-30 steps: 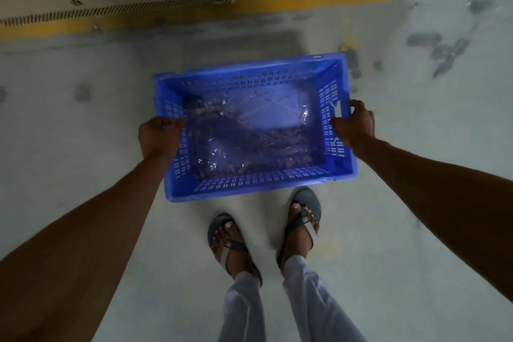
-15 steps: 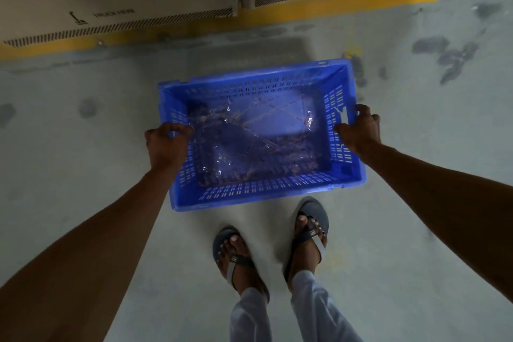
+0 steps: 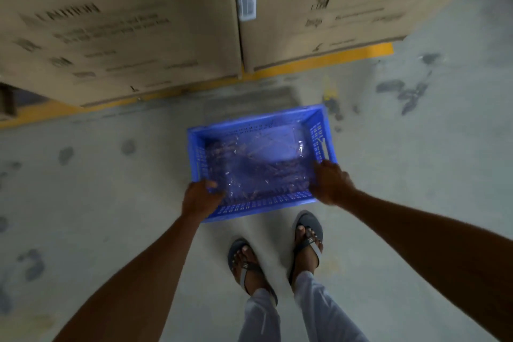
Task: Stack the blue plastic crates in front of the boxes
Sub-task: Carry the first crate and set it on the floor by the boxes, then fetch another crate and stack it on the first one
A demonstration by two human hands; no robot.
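A blue plastic crate (image 3: 258, 125) with slotted walls sits low over the grey floor, just in front of my feet. Clear plastic film lines its inside. My left hand (image 3: 201, 198) grips its near-left corner, fingers curled over the rim. My right hand (image 3: 331, 182) holds the near-right corner at the rim. Two large cardboard boxes stand beyond it, the left box (image 3: 116, 22) and the right box (image 3: 347, 0), side by side. Whether the crate rests on the floor or hangs just above it, I cannot tell.
A yellow painted line (image 3: 327, 60) runs along the floor under the boxes. Dark stains (image 3: 408, 91) mark the concrete to the right. My sandalled feet (image 3: 277, 253) stand right behind the crate. Only one crate is in view.
The crate has gone down and forward, closer to the boxes. Both hands have slid from the short sides' middle toward the near corners. The view has tilted up, showing more of the boxes.
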